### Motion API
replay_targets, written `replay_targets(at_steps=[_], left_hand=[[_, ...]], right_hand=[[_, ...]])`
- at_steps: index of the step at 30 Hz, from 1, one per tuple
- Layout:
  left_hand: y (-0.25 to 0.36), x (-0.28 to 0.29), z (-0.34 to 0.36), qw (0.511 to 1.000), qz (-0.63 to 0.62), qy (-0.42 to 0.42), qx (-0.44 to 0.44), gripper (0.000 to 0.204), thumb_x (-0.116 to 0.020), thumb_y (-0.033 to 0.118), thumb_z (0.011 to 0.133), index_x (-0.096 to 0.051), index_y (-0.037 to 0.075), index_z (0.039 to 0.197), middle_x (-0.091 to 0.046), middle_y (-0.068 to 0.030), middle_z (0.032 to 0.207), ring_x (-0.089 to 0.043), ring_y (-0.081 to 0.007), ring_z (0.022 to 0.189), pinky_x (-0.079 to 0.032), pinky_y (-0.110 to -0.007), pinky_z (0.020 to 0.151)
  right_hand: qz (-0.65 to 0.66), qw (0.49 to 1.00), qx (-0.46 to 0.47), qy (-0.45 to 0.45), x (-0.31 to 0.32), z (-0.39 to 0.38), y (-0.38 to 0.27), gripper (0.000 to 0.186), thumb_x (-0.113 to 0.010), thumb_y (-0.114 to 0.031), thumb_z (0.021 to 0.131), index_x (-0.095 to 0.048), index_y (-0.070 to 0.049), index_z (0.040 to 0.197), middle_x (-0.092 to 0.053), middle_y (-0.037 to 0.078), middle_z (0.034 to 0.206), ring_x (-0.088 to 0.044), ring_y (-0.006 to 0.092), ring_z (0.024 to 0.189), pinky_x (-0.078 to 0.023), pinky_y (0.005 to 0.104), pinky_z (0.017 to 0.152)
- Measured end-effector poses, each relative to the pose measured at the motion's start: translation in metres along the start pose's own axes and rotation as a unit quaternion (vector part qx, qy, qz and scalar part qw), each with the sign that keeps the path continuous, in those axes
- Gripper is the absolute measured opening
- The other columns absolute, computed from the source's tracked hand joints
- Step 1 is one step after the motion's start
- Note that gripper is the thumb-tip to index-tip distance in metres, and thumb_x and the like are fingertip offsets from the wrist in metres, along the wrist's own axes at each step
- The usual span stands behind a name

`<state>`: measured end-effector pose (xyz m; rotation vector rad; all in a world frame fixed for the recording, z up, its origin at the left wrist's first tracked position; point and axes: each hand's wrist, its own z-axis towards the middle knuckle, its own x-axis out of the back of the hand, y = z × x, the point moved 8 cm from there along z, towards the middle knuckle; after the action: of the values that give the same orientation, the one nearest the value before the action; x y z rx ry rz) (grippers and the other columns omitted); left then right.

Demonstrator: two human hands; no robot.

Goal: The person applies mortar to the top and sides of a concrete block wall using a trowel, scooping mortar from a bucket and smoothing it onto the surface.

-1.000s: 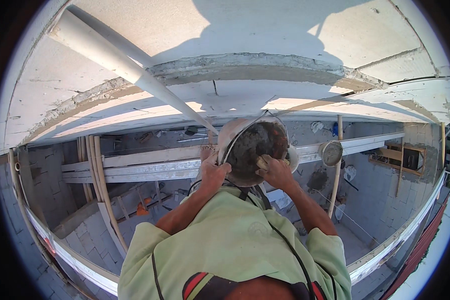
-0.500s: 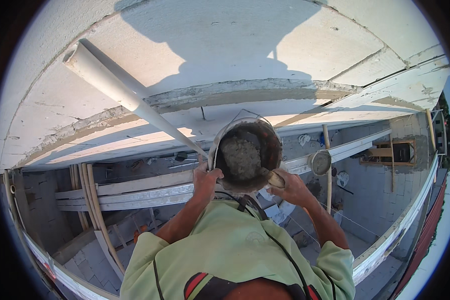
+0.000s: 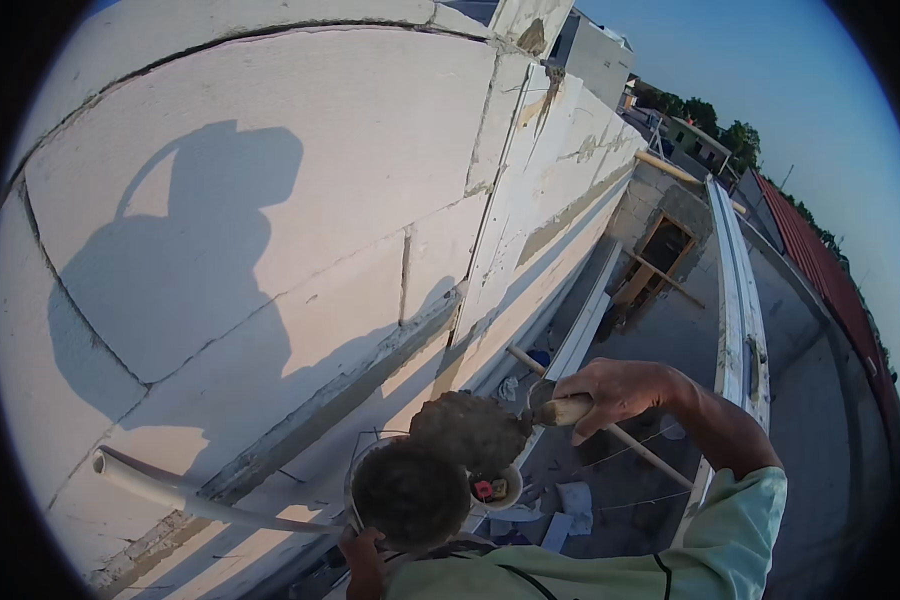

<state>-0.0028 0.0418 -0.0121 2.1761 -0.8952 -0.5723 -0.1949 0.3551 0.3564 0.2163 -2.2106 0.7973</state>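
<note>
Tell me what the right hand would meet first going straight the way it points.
Past the loaded trowel it holds, probably the block wall, though depth is unclear and the bucket may lie in line.

From the bucket (image 3: 351, 497), the trowel (image 3: 562, 410) in the right hand (image 3: 622, 390) lies at two o'clock, a tub (image 3: 516, 488), seemingly lower, at three, the left hand (image 3: 362, 550) on the bucket at seven, a pipe (image 3: 195, 499) at nine, the block wall (image 3: 340, 150) toward eleven.
</note>
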Motion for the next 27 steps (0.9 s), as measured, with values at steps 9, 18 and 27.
replay_targets(at_steps=[9,18,27], left_hand=[[0.010,-0.038,-0.008,0.982,0.100,-0.126,-0.095,0.011,-0.059,0.013,0.076,-0.062,0.004,0.081,-0.057,-0.0069,0.070,-0.057,-0.0219,0.067,-0.049,-0.041,0.058],[-0.012,-0.054,0.014,0.995,0.055,-0.076,-0.023,0.013,-0.067,0.009,0.072,-0.058,-0.001,0.074,-0.055,-0.0092,0.059,-0.056,-0.0216,0.049,-0.045,-0.034,0.042],[-0.013,-0.062,0.028,0.987,0.134,-0.080,-0.036,0.014,-0.063,0.003,0.068,-0.058,0.002,0.080,-0.055,-0.0073,0.065,-0.053,-0.0188,0.050,-0.045,-0.033,0.046]], right_hand=[[0.011,0.971,-0.164,0.172,0.178,-0.139,0.005,0.044,-0.085,-0.022,0.066,-0.064,0.001,0.096,-0.066,0.008,0.074,-0.066,0.0144,0.060,-0.054,0.0279,0.054],[-0.022,0.943,-0.193,0.269,0.356,-0.208,-0.029,0.028,-0.076,-0.019,0.072,-0.063,0.003,0.083,-0.061,0.011,0.061,-0.060,0.0190,0.048,-0.049,0.0341,0.045],[-0.338,0.801,-0.403,0.285,0.465,-0.082,-0.126,0.038,-0.081,-0.028,0.075,-0.068,0.000,0.098,-0.067,0.011,0.077,-0.066,0.0195,0.068,-0.053,0.0291,0.059]])
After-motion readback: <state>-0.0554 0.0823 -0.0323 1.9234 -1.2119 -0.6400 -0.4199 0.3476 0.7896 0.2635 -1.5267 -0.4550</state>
